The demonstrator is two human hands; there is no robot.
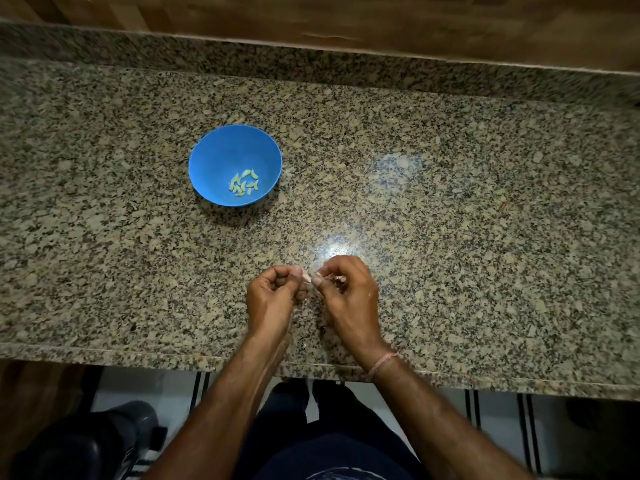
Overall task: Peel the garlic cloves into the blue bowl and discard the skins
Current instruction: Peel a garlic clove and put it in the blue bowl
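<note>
From the head view, the bowl (221, 150) stands on the bench (450, 202), and everything else is placed from it. A small heap of peeled cloves (244, 183) lies at its bottom, towards the side nearer the person, so the task is judged to be partly done. Both hands work nearer the person than the bowl and a little to its right, well apart from it, close to the bench's near edge. The left hand (273, 292) has its fingers curled in, with thumb and forefinger pinching one end of a pale clove (307, 277). The right hand (346, 289) is curled too and pinches the other end with its fingertips, so the clove sits between the two hands, touching both and held clear of the bowl. This two-ended hold probably lets one hand steady the clove while the other pulls the skin away. Working over the bench rather than over the bowl probably keeps loose skin out of the peeled heap. Something pale and brownish (338, 280) shows inside the right hand's curl. It may be skin or more garlic, but it is too small to tell. A thread (382, 363) circles the right wrist. The bowl lies within an easy reach forward and left for dropping the clove in once it is bare.
</note>
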